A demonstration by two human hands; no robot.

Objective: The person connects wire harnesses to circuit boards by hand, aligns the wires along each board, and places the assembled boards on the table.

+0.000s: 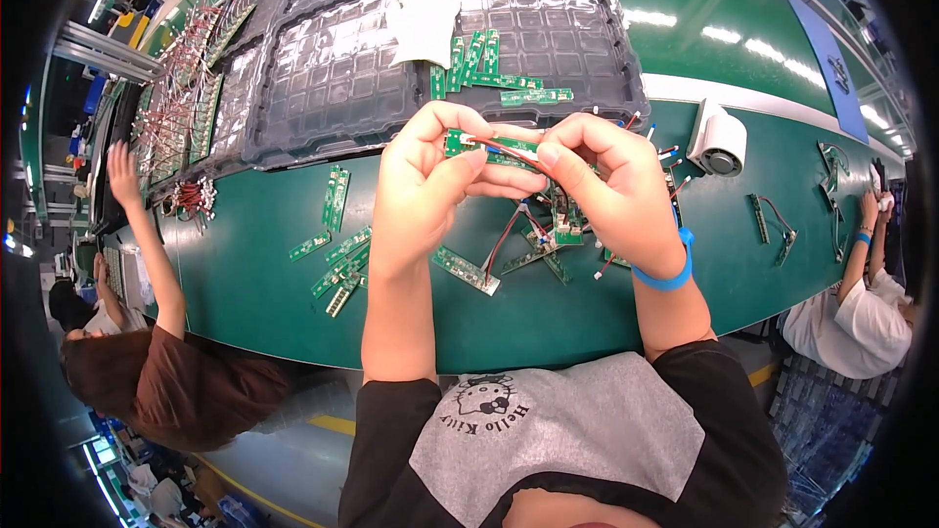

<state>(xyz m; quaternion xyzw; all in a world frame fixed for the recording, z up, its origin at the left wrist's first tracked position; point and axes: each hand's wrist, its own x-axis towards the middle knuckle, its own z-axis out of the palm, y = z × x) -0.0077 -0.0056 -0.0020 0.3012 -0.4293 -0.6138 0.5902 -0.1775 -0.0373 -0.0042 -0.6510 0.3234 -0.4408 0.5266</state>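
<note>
Above the bench's near half, my left hand (427,181) pinches one end of a narrow green circuit board (455,144) between thumb and fingers. My right hand (611,186) is closed at the other end, thumb and forefinger on a red-and-black wire lead (509,150) that lies along the board. The fingers hide the lead's far tip. Beneath both hands lies a loose heap of boards with wires (562,225). A longer board (465,269) with a lead attached rests by my left forearm.
Black compartment trays (333,78) stand behind my hands, holding several boards (474,59) and a white cloth-like item (424,24). More boards (335,198) lie left. A white round-nosed device (719,140) stands right. Co-workers' arms (152,254) reach in at both sides.
</note>
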